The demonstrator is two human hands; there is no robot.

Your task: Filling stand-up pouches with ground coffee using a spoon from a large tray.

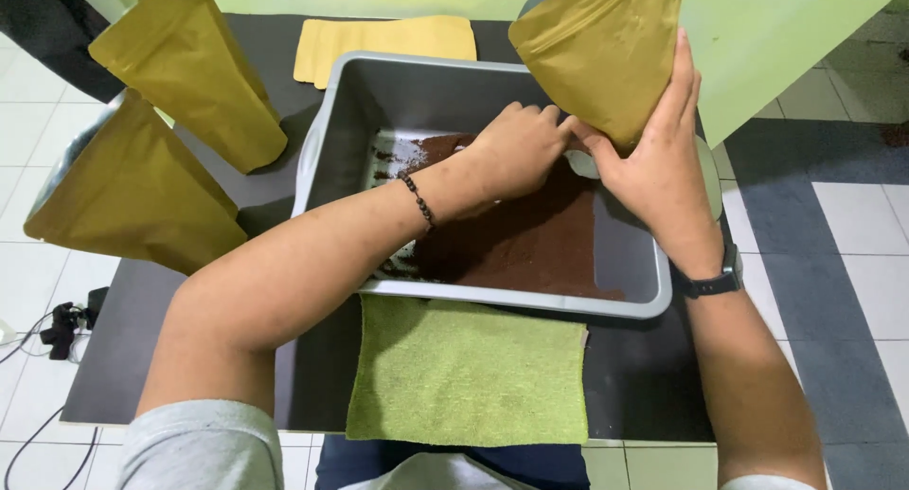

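Note:
A grey plastic tub (331,121) sits on a black table and holds a layer of dark brown powder (530,239). My right hand (658,163) holds a mustard-gold pouch (601,50) upright over the tub's far right side, fingers spread along its edge. My left hand (516,149) reaches across the tub with fingers closed near the pouch's lower corner, apparently gripping a small pale scoop that is mostly hidden. A bead bracelet is on my left wrist, a dark watch on my right.
Two more gold pouches (189,64) (133,192) stand at the left of the table. A flat gold pouch (383,40) lies behind the tub. A green towel (469,372) lies at the near edge. Cables (57,329) trail on the tiled floor at the left.

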